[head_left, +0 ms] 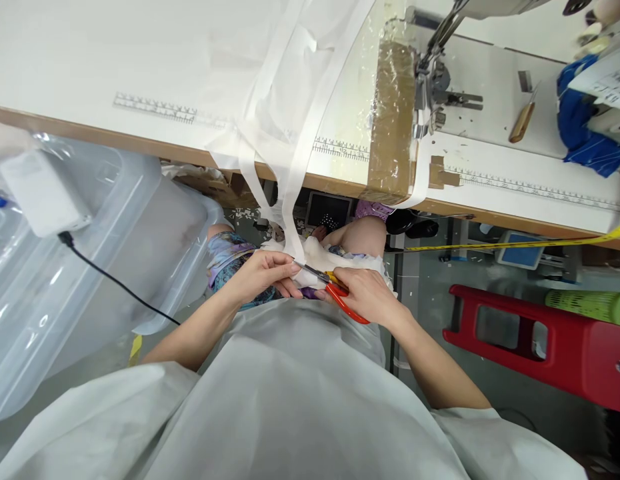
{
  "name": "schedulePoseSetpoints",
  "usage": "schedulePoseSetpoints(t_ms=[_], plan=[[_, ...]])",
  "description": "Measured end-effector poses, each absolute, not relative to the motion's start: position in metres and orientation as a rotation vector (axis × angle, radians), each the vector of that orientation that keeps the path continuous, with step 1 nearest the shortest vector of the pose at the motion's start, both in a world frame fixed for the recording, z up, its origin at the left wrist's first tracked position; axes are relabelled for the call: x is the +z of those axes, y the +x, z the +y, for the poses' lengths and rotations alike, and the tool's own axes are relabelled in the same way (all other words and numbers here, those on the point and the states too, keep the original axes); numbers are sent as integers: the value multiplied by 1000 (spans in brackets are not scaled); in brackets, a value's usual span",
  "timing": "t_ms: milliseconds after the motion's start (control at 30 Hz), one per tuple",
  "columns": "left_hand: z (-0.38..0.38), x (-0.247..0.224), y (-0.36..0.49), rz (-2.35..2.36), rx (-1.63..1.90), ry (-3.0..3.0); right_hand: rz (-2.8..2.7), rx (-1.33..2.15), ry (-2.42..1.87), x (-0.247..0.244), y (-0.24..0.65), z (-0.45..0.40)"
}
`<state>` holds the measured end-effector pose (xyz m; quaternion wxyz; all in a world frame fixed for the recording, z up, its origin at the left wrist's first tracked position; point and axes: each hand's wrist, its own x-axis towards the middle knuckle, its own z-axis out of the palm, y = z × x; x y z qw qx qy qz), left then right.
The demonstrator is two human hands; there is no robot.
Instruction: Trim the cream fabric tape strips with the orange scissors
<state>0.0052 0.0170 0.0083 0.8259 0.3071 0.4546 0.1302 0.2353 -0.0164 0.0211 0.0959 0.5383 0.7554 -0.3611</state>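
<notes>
- Right hand (365, 293): grasping red-handled scissors (346, 301), blades toward left hand
- Left hand (270, 273): thumb and fingers pinching white fabric strip (293, 233) at scissor tips
- Sewing machine (433, 87): beyond right hand

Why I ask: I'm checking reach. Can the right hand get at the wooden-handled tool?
Probably not while the right hand holds the scissors; otherwise the way over the table edge to the tool looks free.

The scissors (341, 293) between the hands had glossy red plastic handles — and metal blades; the stool (530, 337), beyond the right hand, was smooth red plastic (slightly shiny), the strips (296, 200) above them matt white cloth.
</notes>
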Motion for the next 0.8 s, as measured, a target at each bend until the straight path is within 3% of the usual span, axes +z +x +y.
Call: schedulePoseSetpoints(t_ms=[267, 467, 567, 667, 800], plan=[[16, 8, 4, 974, 255, 653, 2159, -1277, 1722, 13, 241, -22], [15, 6, 10, 968, 209, 673, 1945, -2065, 1818, 11, 237, -17], [11, 9, 15, 896, 200, 713, 1937, -2279, 1907, 7, 222, -15], [25, 25, 18, 858, 165, 977, 2141, -2148, 2065, 4, 212, -16], [94, 66, 30, 1174, 400, 1795, 2462, -1751, 2209, 12, 220, -18]])
